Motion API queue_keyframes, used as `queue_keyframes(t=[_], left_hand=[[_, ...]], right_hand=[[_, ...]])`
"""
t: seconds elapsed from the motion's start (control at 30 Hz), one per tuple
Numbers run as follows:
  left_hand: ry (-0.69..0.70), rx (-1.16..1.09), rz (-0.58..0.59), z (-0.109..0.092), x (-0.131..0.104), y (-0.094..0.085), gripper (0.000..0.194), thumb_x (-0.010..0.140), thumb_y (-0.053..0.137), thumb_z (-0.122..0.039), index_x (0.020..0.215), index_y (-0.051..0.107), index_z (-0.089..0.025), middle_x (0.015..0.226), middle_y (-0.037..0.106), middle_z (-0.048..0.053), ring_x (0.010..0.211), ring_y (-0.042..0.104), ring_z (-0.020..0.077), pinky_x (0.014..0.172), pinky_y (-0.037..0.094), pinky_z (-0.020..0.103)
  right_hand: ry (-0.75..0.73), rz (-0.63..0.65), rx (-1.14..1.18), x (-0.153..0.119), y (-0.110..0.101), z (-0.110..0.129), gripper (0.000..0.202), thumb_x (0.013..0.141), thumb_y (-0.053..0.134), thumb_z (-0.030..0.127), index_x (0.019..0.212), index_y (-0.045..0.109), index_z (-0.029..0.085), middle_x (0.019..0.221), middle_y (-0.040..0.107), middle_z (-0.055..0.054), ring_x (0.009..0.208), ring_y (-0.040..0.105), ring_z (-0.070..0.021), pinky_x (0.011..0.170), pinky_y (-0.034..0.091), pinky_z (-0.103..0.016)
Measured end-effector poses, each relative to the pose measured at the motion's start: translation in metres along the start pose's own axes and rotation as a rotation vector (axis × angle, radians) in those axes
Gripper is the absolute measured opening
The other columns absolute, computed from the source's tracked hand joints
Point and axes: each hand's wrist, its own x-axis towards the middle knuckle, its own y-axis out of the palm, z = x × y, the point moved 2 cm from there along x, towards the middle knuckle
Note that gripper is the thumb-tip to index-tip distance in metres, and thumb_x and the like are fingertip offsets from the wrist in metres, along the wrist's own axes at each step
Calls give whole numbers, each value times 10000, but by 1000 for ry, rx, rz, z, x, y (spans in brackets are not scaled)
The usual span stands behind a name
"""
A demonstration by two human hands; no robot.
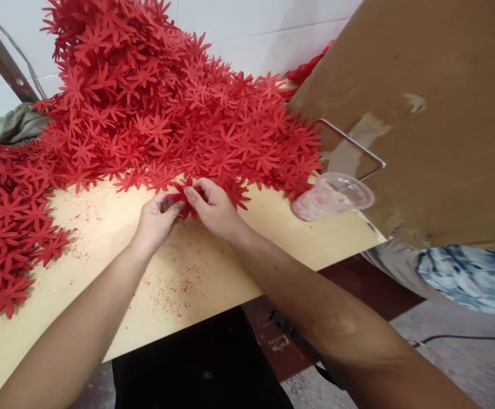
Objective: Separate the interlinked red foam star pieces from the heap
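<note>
Between my two hands is a red flower-shaped cutout (189,209) with narrow petals, held just above the table near the edge of a big heap. My left hand (157,218) pinches its left side between thumb and fingers. From the right, my right hand (214,207) is closed on the same cutout, thumb and forefinger together. My fingers hide part of it. Behind them rises the heap of red flower cutouts (154,108), looking like soft felt or foam. A second spread of red cutouts (4,233) lies to the left.
The pale table (115,272) carries red crumbs. A clear plastic cup (332,196) lies tilted at the right, beside a large brown board (435,125) with a metal handle (353,142). Grey cloth (21,124) lies at the far left against the tiled wall.
</note>
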Motion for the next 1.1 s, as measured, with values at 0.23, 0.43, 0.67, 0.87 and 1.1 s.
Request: queue_keyframes(t=[0.23, 0.43, 0.67, 0.87, 1.1], left_hand=[[-11, -97, -209, -10, 1, -9, 81, 783, 598, -176, 723, 544, -178, 667, 617, -25, 586, 563, 66, 594, 491, 203], [-3, -112, -302, -17, 5, -23, 81, 775, 572, -120, 752, 518, -176, 658, 610, -30, 580, 583, 67, 606, 527, 214], [93, -71, -206, -11, 4, -14, 209, 637, 723, -97, 783, 601, -184, 791, 683, -22, 649, 606, 55, 578, 496, 160], [49, -45, -187, -12, 1, -9, 203, 658, 717, -126, 837, 628, -162, 815, 694, 4, 599, 596, 53, 569, 499, 169], [42, -133, -332, -20, 5, -17, 115, 693, 588, -90, 730, 513, -170, 595, 580, -54, 445, 498, 38, 443, 410, 150]], right_hand=[[92, 162, 203, -1, -5, -1, 315, 662, 740, 324, 897, 585, 184, 835, 644, -1, 717, 594, -92, 676, 507, -246], [117, -9, 71, 3, -19, -7, 200, 770, 630, 358, 741, 562, 172, 578, 567, 30, 491, 473, -62, 506, 420, -221], [-208, -302, -380, 8, -30, -11, 435, 707, 703, 403, 1072, 603, 187, 1170, 572, -115, 1089, 549, -221, 934, 465, -408], [-250, -81, -316, 1, -16, -6, 318, 850, 525, 438, 995, 624, 173, 994, 647, -91, 929, 597, -186, 776, 516, -351], [-235, 12, -799, 10, -12, -9, 333, 824, 548, 214, 1140, 633, 153, 1127, 627, -124, 1093, 501, -277, 970, 407, -452]])
